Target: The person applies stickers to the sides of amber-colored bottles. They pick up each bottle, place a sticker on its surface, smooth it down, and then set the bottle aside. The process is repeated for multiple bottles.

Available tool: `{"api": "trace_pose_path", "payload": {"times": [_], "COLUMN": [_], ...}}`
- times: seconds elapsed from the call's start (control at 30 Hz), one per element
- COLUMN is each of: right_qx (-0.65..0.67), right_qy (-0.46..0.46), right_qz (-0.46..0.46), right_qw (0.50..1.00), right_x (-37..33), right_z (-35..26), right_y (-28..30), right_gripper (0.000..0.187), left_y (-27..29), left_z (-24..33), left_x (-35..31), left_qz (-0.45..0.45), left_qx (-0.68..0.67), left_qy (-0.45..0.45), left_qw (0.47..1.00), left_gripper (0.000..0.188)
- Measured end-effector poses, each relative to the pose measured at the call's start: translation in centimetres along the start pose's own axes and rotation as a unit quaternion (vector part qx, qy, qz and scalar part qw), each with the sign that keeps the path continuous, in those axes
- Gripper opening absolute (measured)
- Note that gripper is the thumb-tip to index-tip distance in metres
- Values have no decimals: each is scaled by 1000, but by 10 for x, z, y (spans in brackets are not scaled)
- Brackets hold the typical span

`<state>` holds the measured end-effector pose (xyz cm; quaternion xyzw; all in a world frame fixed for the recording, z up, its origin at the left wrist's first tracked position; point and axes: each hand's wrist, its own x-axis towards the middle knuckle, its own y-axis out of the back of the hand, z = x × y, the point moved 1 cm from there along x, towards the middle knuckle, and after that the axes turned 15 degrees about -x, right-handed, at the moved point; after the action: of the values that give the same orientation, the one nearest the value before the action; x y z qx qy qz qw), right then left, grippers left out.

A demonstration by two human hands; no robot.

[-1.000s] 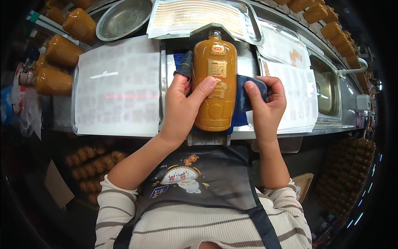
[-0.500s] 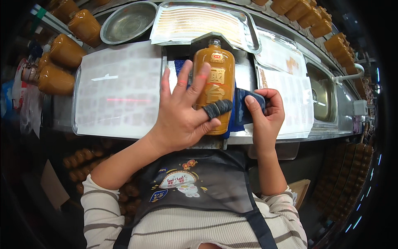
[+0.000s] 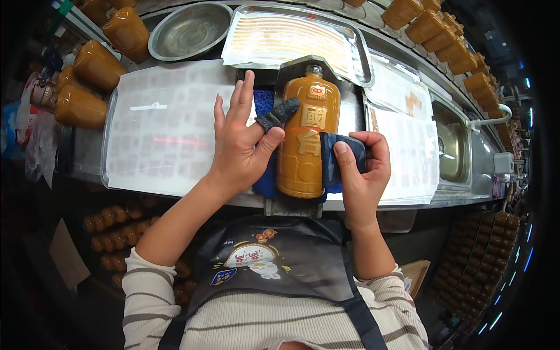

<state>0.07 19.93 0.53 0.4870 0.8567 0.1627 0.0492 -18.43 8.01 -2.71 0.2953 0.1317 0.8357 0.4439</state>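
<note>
An amber-brown glazed bottle (image 3: 297,166) with raised gold characters lies face up, neck away from me, in a dark metal holder (image 3: 315,61) over blue cloth (image 3: 263,104). My left hand (image 3: 239,137) is open at its left side, fingers stretched. Dark finger covering (image 3: 286,109) wraps its index finger, whose tip is at the bottle's upper left face. My right hand (image 3: 367,175) pinches a flat, dark blue scraper-like pad (image 3: 330,158) between thumb and fingers. The pad's left edge rests against the bottle's lower right side. The pad's exact kind is unclear.
A sheet-covered tray (image 3: 163,128) lies left, crossed by a red light line. Behind are a round metal basin (image 3: 189,32) and a tray of pale strips (image 3: 291,38). More amber bottles (image 3: 99,64) stand far left. A sink (image 3: 452,143) with a faucet (image 3: 490,111) is right.
My left hand has moved left off the bottle's middle, uncovering more of its front. The right hand has brought the pad left and slightly lower, over the bottle's right edge.
</note>
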Motion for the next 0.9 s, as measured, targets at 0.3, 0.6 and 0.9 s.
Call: {"api": "trace_pose_path", "payload": {"times": [0.3, 0.6, 0.9], "right_qx": [31, 26, 29], "right_qy": [-14, -11, 23], "right_qz": [-10, -17, 8], "right_qw": [999, 999, 999], "right_x": [-2, 1, 15], "right_z": [-1, -1, 4], "right_y": [1, -2, 16], "right_gripper": [24, 23, 23], "left_y": [-6, -7, -5], "left_z": [30, 2, 17], "left_x": [24, 60, 21], "left_qz": [-54, -3, -63], "left_qx": [74, 39, 49], "left_qy": [-115, -99, -122], "left_qw": [989, 994, 989], "left_gripper": [34, 38, 33]}}
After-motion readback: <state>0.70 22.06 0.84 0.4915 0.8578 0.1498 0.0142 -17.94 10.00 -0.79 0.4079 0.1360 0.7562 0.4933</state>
